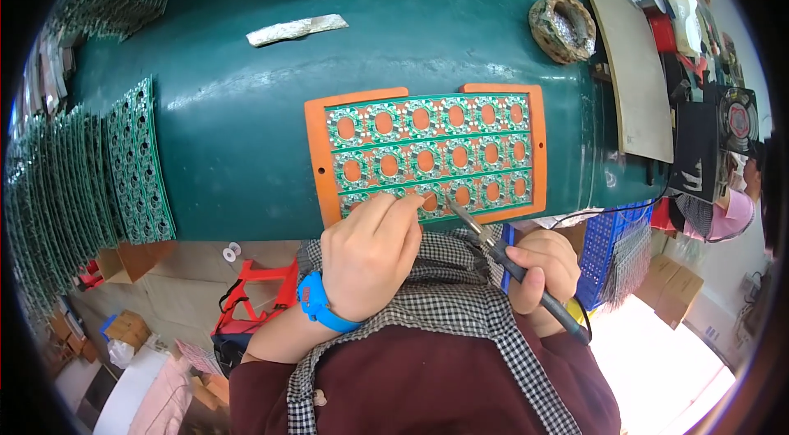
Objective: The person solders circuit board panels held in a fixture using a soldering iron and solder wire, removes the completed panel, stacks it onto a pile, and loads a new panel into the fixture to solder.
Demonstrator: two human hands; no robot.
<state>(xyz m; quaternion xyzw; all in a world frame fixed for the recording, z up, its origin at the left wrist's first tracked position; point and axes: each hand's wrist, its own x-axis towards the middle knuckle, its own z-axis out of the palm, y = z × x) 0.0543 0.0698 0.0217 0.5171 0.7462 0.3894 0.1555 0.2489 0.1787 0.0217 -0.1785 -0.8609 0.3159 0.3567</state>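
Holding grey-handled, metal-tipped soldering iron in right hand.
Pinching left hand narrow over green circuit-board panel; cannot tell contents.

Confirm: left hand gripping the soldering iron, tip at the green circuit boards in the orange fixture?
Wrong hand: the head view shows the right hand gripping the soldering iron, tip at the green circuit boards in the orange fixture.

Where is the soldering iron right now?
In the head view, the soldering iron is in the right hand, right of centre, its tip at the green circuit board, just right of the left hand.
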